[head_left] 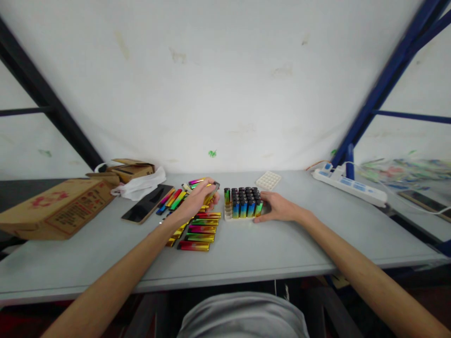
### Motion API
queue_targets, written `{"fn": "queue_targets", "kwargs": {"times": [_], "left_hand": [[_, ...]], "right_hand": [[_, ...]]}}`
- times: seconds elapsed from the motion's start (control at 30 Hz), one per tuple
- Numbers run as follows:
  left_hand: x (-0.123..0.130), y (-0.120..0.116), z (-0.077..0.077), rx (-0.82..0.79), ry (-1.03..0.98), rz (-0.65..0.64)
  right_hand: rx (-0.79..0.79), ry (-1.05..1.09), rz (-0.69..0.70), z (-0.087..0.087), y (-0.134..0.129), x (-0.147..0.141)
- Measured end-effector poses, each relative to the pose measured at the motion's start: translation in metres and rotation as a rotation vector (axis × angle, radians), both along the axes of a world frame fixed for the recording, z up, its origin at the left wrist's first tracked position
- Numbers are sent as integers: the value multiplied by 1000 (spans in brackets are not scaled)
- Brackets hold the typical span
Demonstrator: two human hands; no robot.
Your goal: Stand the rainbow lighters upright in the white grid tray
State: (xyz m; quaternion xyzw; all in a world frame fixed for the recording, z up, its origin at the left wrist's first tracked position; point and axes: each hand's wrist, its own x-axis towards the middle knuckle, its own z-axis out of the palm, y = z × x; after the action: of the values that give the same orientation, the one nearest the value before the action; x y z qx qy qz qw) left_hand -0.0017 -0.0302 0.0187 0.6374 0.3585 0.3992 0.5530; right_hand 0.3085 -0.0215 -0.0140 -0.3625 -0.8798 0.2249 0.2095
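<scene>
My left hand is closed around a shiny lighter with a dark top, raised over a spread of loose lighters. Metallic red, yellow, green and pink lighters lie on their sides beneath and around it. To the right, a pale tray holds rows of upright lighters with black tops and blue-green bodies. Its left column has one lighter at the back, with bare sockets in front. My right hand grips the right side of the tray, thumb at the front corner and fingers partly hidden behind.
A second pale tray lies near the wall. On the left are a phone, a white plastic bag and cardboard boxes. A power strip with cables sits at the right, beside a blue metal frame.
</scene>
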Motion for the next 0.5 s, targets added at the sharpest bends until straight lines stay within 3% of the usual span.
{"fn": "queue_targets", "kwargs": {"times": [0.17, 0.5], "left_hand": [[0, 0, -1, 291, 198, 75], [-1, 3, -11, 573, 489, 94]], "right_hand": [[-4, 10, 0, 2, -1, -1], [11, 8, 10, 1, 0, -1]]}}
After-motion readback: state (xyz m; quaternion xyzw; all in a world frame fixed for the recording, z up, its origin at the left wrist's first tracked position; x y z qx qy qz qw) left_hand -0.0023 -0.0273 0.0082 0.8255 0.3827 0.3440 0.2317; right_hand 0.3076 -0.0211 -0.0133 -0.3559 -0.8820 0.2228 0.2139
